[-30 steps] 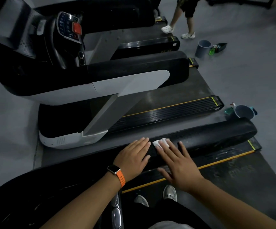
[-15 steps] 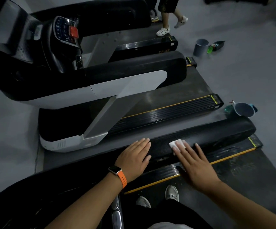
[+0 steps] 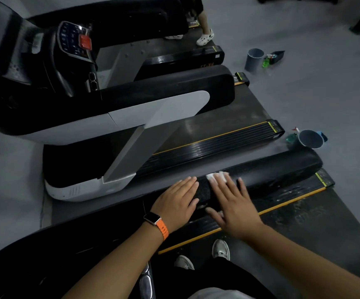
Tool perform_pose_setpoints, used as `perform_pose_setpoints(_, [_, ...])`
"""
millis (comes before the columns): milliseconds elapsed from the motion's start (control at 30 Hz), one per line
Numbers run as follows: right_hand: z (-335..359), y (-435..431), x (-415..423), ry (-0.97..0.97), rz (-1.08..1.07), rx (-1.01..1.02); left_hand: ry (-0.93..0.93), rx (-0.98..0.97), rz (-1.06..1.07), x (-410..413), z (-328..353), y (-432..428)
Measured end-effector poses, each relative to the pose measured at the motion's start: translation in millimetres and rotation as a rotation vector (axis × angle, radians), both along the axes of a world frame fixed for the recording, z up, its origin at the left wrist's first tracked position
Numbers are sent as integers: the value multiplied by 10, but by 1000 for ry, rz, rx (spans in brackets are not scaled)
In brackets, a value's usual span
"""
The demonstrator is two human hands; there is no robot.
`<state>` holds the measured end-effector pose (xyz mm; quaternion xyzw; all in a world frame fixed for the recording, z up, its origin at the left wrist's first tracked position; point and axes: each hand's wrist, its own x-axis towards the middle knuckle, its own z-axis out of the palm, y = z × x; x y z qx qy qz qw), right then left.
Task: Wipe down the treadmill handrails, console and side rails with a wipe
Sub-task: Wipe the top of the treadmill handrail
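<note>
Grey gym floor (image 3: 325, 83) all round, treadmills lined up side by side, and we're standing on the belt of the nearest one, looking down over its black padded handrail (image 3: 282, 167). Right hand (image 3: 235, 210) is out flat, fingers straight and spread, with the white wipe (image 3: 221, 176) pinned under the fingertips on top of the handrail. No pinch and no curl there, just a flat press, which looks like the way to get plenty of cloth against the padding. Left hand (image 3: 177, 201), the one with the orange-strapped watch (image 3: 155, 221), lies flat on the same handrail just beside the right, fingers straight and holding nothing; I'd call that a brace for the lean. Below the hands runs the side rail (image 3: 299, 188) with its yellow stripe, showing what look like damp streaks. Past the handrail's far end a grey cup (image 3: 310, 140) and a green bottle (image 3: 291, 138) sit on the floor, near enough to be supplies parked within reach. Judging by this, it's the handrail stage, with its outer stretch ahead of the wipe.
</note>
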<state>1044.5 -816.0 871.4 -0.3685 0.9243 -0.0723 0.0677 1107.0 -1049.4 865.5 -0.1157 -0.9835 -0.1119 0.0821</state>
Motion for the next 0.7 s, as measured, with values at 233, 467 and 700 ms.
perform_pose_setpoints(233, [17,148,-403,40,-107,82,-16,2,-1,22,7,-13])
perform_pose_setpoints(467, [23,106,-91,34,79,25,-16,16,-4,14,21,-16])
perform_pose_setpoints(700, [-57,45,105,40,21,14,-16,21,-13,4,3,-20])
